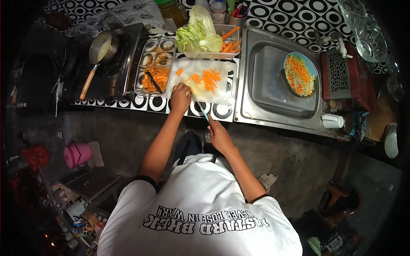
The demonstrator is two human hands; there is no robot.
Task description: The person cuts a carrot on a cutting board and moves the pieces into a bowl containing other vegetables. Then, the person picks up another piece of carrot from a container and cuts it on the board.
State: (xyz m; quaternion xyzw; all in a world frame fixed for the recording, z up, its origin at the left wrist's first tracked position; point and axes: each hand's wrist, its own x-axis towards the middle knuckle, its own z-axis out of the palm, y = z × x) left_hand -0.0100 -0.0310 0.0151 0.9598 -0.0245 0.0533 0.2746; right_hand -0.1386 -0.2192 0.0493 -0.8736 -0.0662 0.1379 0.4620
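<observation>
My right hand [220, 137] grips a knife [200, 103] by its light blue handle, its blade reaching up and left over the white cutting board [227, 94]. At the board's lower left, my left hand [181, 100] has curled fingers pressed down beside the blade. A bit of orange carrot shows at those fingertips; the rest is hidden under them. Cut carrot sticks [210, 80] lie in a loose pile right of the blade, and a short carrot chunk [179, 71] sits near the board's upper left.
Left of the board, a clear divided tray [139, 81] holds carrot peelings and a black-handled peeler [153, 81]. Behind stands a container with cabbage [198, 34] and carrots [230, 42]. A saucepan [102, 48] is on the stove. Shredded vegetables [300, 74] fill a bowl over the sink [245, 102].
</observation>
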